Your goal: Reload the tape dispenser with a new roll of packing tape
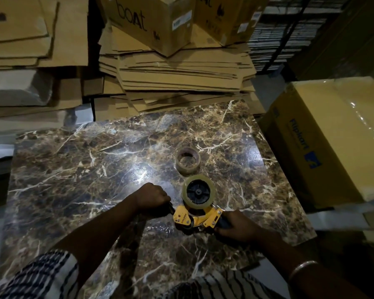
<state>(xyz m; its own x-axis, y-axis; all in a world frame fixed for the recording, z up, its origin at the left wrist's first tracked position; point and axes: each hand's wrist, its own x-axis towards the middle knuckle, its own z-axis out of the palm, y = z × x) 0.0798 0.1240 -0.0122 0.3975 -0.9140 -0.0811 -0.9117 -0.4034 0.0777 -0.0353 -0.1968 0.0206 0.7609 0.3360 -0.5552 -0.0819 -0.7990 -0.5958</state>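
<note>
A yellow tape dispenser (195, 217) lies on the marble tabletop (73, 169) near its front right. A full roll of clear packing tape (198, 192) sits on the dispenser's black hub. My right hand (235, 227) grips the dispenser's dark handle on the right. My left hand (153, 198) is closed at the dispenser's left end, apparently on the tape's loose end; what it pinches is hard to make out. A nearly empty brown tape core (187, 160) rests flat on the table just beyond the dispenser.
Stacks of flattened cardboard (177, 78) and "boat" cartons (151, 20) rise behind the table. A yellow Flipkart box (324, 139) stands against the table's right edge. More flat cartons (30, 39) pile up at the left.
</note>
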